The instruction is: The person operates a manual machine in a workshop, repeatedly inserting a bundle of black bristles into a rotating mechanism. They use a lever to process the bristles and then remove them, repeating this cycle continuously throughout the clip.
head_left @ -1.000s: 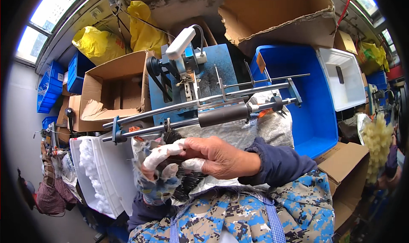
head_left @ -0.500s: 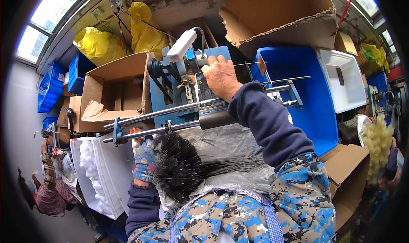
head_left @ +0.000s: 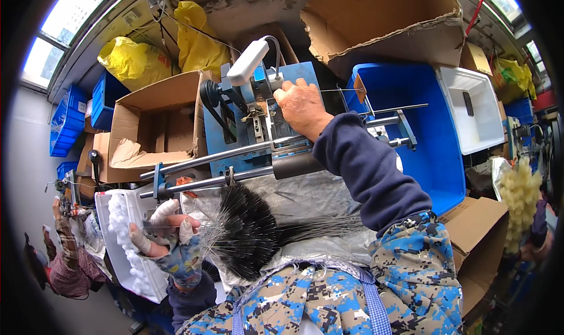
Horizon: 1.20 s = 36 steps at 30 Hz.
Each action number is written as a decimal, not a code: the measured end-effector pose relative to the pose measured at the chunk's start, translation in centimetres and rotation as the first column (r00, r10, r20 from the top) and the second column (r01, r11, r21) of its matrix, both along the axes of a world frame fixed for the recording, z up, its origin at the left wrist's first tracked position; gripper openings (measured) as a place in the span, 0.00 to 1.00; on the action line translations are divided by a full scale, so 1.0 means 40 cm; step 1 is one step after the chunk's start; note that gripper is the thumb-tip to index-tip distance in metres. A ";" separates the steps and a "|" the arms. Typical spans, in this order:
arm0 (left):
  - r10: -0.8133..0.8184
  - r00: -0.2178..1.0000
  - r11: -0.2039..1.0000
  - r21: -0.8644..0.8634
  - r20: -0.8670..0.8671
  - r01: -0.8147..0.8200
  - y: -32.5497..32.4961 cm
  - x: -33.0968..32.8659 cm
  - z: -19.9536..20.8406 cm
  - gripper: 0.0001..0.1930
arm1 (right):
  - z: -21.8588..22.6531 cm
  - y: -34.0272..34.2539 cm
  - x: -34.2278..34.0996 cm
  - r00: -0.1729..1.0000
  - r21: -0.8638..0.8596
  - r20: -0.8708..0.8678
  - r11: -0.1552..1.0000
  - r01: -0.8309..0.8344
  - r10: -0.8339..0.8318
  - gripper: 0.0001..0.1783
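Note:
My right hand [head_left: 302, 107] rests over the top of a blue bench machine [head_left: 235, 144], its fingers curled down on a part they hide. A thin rod runs from beside this hand to a small brown plate [head_left: 359, 89]. My left hand [head_left: 170, 235], in a patterned fingerless glove with white tape on the fingers, is half curled with its fingers apart. It is just left of a dense black bundle of thin bristles or wires [head_left: 249, 229], whose pale ends fan out toward it. I make out nothing firmly gripped in it. The bundle lies on a grey sheet [head_left: 311, 188] before me.
Two steel rails [head_left: 211, 182] cross the machine's front. A cardboard box [head_left: 158, 129] stands left, a large blue bin [head_left: 411, 135] right. A white tub with white fluffy pieces [head_left: 126, 235] is at lower left. Other people work at both sides.
My left hand has moved left, away from behind the black bundle, and its taped fingers now show. The bundle's near-left ends are spread out. My right hand stays on the machine, barely shifted left.

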<state>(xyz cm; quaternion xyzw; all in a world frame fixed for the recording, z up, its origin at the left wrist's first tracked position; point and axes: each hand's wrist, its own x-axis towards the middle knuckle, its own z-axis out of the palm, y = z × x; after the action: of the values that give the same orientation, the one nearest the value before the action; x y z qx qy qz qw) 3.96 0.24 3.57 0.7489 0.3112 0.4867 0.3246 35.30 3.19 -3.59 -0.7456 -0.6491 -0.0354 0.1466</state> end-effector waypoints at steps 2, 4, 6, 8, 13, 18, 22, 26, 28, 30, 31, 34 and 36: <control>-0.069 0.995 0.997 -0.021 0.077 0.071 0.003 0.012 0.035 0.43 | -0.026 0.013 0.014 0.997 0.017 -0.082 1.000 -0.014 0.015 0.06; -0.109 0.978 0.983 -0.124 0.177 0.132 0.000 0.031 0.048 0.42 | -0.041 0.023 0.024 0.986 0.022 -0.162 0.999 -0.024 0.027 0.08; -0.085 0.976 0.957 -0.258 0.199 0.136 -0.005 0.036 0.047 0.40 | -0.038 0.020 0.023 0.989 0.021 -0.145 1.000 -0.005 0.008 0.08; -0.116 0.962 0.934 -0.302 0.245 0.190 -0.008 0.053 0.049 0.37 | -0.035 0.014 0.021 0.994 0.014 -0.110 1.000 0.019 -0.018 0.09; -0.097 0.963 0.950 -0.266 0.252 0.165 -0.002 0.027 0.040 0.35 | -0.014 -0.069 0.029 0.997 0.111 0.018 0.991 0.071 -0.073 0.21; -0.146 0.917 0.898 -0.339 0.372 0.281 0.016 0.041 0.016 0.34 | 0.001 -0.117 0.004 0.992 -0.049 -0.064 0.994 0.102 -0.105 0.28; -0.189 0.918 0.904 -0.303 0.349 0.301 -0.005 0.079 0.020 0.33 | 0.004 -0.115 -0.008 0.986 -0.077 -0.125 0.992 0.100 -0.109 0.30; -0.191 0.908 0.880 -0.344 0.373 0.326 0.006 0.075 0.012 0.32 | -0.016 -0.085 -0.050 0.986 -0.002 -0.133 0.995 0.097 -0.097 0.34; -0.191 0.901 0.862 -0.373 0.390 0.344 0.003 0.077 0.017 0.31 | -0.018 -0.062 -0.085 0.984 -0.010 -0.158 0.996 0.084 -0.085 0.34; -0.163 0.930 0.880 -0.378 0.330 0.288 -0.004 0.082 0.020 0.31 | -0.006 -0.043 -0.125 0.982 0.040 -0.181 0.997 0.070 -0.062 0.34; -0.149 0.943 0.889 -0.378 0.299 0.260 -0.008 0.087 0.021 0.31 | -0.015 -0.029 -0.146 0.983 0.079 -0.180 0.995 0.053 -0.038 0.24; -0.145 0.944 0.903 -0.351 0.297 0.249 -0.018 0.103 0.026 0.30 | -0.025 -0.023 -0.147 0.991 0.045 -0.136 0.999 0.003 0.003 0.28; -0.129 0.937 0.903 -0.353 0.324 0.246 -0.009 0.086 0.024 0.28 | -0.015 -0.043 -0.107 0.998 -0.065 -0.061 0.998 -0.022 0.018 0.32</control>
<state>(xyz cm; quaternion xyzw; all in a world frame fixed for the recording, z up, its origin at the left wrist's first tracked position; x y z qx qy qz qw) 7.39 -0.14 4.52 0.6160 0.2755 0.4868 0.5547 31.00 1.45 -4.20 -0.7442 -0.6526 0.0100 0.1422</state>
